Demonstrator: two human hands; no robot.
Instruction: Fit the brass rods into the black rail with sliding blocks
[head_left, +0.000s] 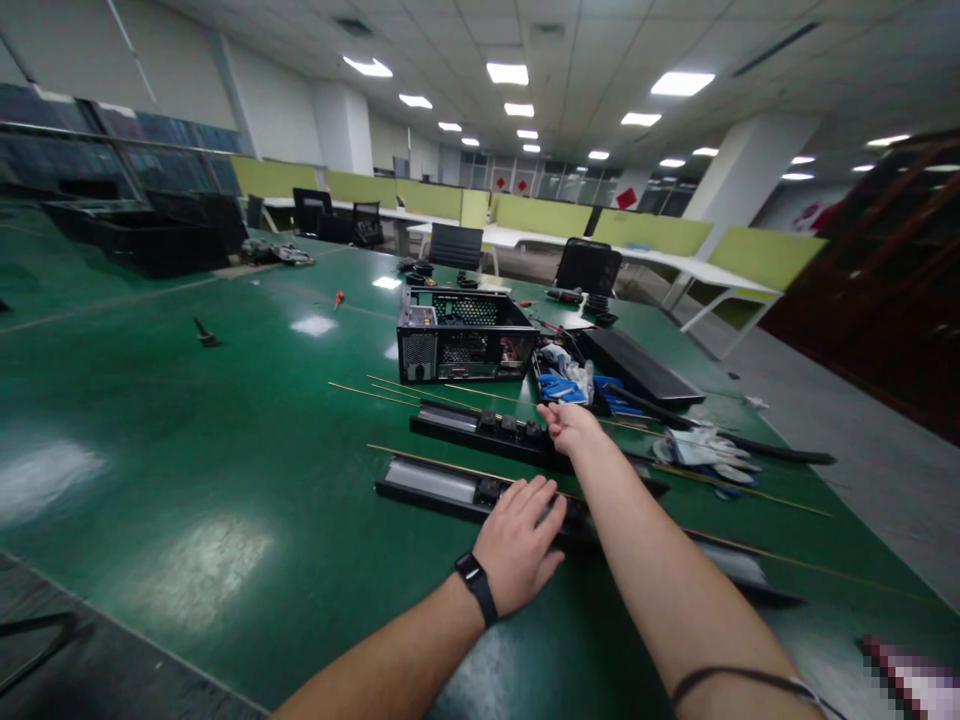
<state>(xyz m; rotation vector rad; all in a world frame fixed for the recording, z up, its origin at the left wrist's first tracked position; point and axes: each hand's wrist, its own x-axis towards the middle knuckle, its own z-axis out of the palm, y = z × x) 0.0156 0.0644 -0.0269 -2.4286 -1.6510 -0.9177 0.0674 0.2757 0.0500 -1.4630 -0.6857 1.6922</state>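
My left hand [517,548], with a black watch on its wrist, lies with fingers spread over the near black channel strip [435,480]. Its fingertips are beside a small black block in that strip. Farther off, my right hand [571,428] is closed in a pinch at a thin brass-coloured rod [487,394], which shows on both sides of the fingers. Under that hand runs a second black channel strip [450,420] with several small black blocks [508,425]. More thin rods lie along the strips. My forearm hides part of both strips.
An open black computer case [465,340] stands beyond the strips. To its right are a box with blue-white gloves [566,378], a black panel [637,365] and another glove [709,450]. Black bins [165,240] sit at the far left of the green table [262,480].
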